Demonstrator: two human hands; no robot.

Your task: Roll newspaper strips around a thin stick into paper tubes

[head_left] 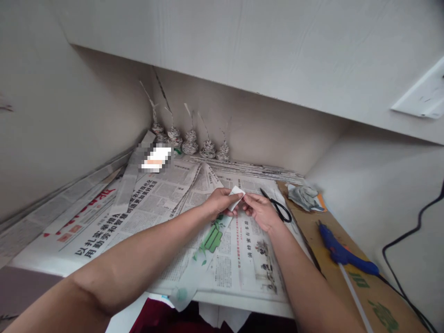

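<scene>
My left hand (222, 201) is closed, its thumb pressing on a small white piece of paper (237, 190). My right hand (258, 210) pinches the near right edge of the same piece, thumb and fingers together. Below my left hand, a pale paper strip with green print (211, 238) slants down over the table's front edge. Whether it joins the white piece is hidden by my fingers. Spread newspaper (166, 199) lies under both hands. Just right of my right hand is a pair of black-handled scissors (277, 206), lying on the newspaper.
Several coiled-paper figures (190, 142) stand along the back wall, with thin rolled paper sticks (249, 169) before them. At right, a blue glue gun (342, 252) and crumpled paper (305, 196) rest on cardboard (312, 226). A black cord (395, 270) trails along the wall. An overhanging panel (243, 55) sits above.
</scene>
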